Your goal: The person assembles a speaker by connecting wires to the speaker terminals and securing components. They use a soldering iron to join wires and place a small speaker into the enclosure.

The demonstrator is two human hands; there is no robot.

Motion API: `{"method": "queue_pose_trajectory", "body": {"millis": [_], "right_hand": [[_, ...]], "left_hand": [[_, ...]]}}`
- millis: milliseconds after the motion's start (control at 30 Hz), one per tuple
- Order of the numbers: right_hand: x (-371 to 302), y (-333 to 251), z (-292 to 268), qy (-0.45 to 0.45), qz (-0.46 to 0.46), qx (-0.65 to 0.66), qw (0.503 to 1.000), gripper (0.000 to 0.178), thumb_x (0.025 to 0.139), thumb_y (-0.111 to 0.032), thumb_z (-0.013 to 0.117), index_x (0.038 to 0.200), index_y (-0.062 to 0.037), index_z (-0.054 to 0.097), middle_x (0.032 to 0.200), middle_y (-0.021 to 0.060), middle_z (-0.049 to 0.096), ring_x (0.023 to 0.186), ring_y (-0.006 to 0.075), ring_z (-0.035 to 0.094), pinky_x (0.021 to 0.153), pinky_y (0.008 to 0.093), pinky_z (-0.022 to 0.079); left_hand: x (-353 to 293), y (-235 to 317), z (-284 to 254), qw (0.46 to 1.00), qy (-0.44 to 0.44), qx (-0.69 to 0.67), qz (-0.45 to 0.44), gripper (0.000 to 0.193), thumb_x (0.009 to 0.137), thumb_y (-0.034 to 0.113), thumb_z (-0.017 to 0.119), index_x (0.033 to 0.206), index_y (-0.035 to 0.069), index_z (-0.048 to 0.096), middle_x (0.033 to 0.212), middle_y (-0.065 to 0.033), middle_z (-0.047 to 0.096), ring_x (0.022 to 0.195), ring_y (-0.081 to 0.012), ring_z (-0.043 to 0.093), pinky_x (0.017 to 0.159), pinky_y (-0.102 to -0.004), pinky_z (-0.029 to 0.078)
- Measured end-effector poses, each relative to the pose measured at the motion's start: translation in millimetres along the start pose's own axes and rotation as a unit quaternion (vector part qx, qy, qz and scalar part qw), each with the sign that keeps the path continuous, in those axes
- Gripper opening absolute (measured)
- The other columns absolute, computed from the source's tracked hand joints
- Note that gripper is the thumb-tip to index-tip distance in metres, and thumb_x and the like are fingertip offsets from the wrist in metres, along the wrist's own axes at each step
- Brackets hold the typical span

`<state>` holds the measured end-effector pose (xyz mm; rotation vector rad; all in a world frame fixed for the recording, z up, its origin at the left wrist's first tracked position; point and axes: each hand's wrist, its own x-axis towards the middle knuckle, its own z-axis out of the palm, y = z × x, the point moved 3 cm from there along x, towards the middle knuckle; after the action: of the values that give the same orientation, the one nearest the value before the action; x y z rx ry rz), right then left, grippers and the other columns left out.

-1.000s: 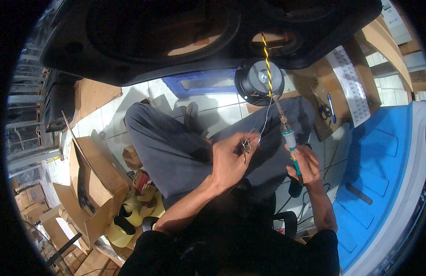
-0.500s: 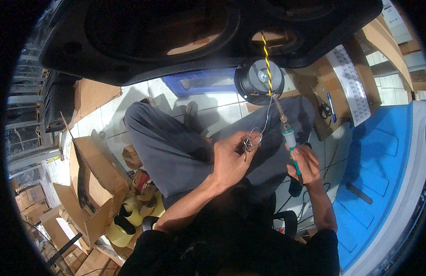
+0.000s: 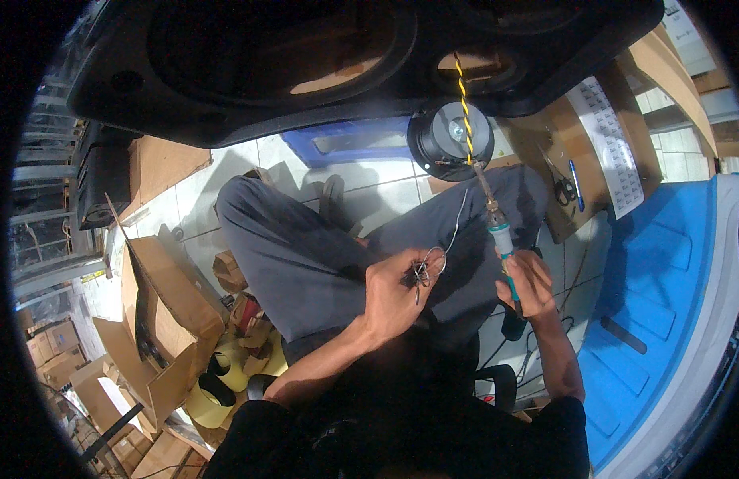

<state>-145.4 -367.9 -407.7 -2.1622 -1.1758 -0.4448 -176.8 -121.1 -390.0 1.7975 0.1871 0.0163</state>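
My right hand (image 3: 530, 283) grips a soldering iron (image 3: 501, 238) with a teal and white handle. Its tip touches or nearly touches the lower end of a twisted yellow-and-black wire (image 3: 465, 112), which hangs from a hole in a black speaker cabinet (image 3: 249, 132). In my left hand (image 3: 397, 291) is a tangled coil of solder wire (image 3: 421, 274), fingers closed round it. The coil's free end rises toward the iron's tip but stops short of it. Behind the wire end, a round speaker driver (image 3: 449, 136) rests on the floor beyond my knee.
Scissors (image 3: 562, 188) and a blue pen (image 3: 576, 185) lie on cardboard at the right, beside a printed white sheet (image 3: 605, 148). A big blue plastic panel (image 3: 641, 295) borders the right side. Opened cardboard boxes (image 3: 174, 319) and yellow rings (image 3: 210, 399) sit at the left.
My left hand has drawn down and slightly left, taking the solder's free end away from the wire end. The soldering iron has stayed almost in place.
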Motion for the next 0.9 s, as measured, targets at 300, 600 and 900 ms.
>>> {"method": "queue_pose_trajectory", "body": {"millis": [300, 600, 900], "right_hand": [[0.4, -1.9, 1.2, 0.001, 0.002, -0.008, 1.000, 0.050, 0.085, -0.004, 0.076, 0.129, 0.0081, 0.058, 0.106, 0.0211, 0.070, 0.091, 0.0368, 0.071, 0.077, 0.0456, 0.061], [-5.6, -3.3, -3.7, 0.044, 0.020, 0.016, 0.999, 0.052, 0.086, -0.003, 0.073, 0.133, 0.0076, 0.054, 0.106, 0.0217, 0.069, 0.087, 0.0377, 0.070, 0.073, 0.0478, 0.059], [-7.4, -5.8, 2.6, 0.039, 0.027, 0.024, 0.999, 0.046, 0.096, -0.010, 0.064, 0.136, 0.0073, 0.050, 0.107, 0.0265, 0.070, 0.089, 0.0399, 0.071, 0.075, 0.0476, 0.059]], "left_hand": [[-2.1, -3.5, -2.4, 1.000, 0.009, -0.001, -0.005, 0.017, 0.092, 0.009, 0.077, 0.100, -0.005, 0.073, 0.087, -0.0171, 0.076, 0.077, -0.0189, 0.075, 0.069, -0.0301, 0.056], [-2.3, -2.4, -2.7, 1.000, -0.004, -0.019, 0.017, 0.013, 0.094, 0.004, 0.071, 0.101, -0.007, 0.071, 0.087, -0.0123, 0.076, 0.079, -0.0135, 0.072, 0.072, -0.0272, 0.056], [4.2, -0.8, 0.1, 1.000, 0.003, 0.000, 0.024, 0.011, 0.094, 0.003, 0.070, 0.100, -0.006, 0.071, 0.081, -0.0077, 0.074, 0.074, -0.0087, 0.067, 0.068, -0.0248, 0.053]]}}
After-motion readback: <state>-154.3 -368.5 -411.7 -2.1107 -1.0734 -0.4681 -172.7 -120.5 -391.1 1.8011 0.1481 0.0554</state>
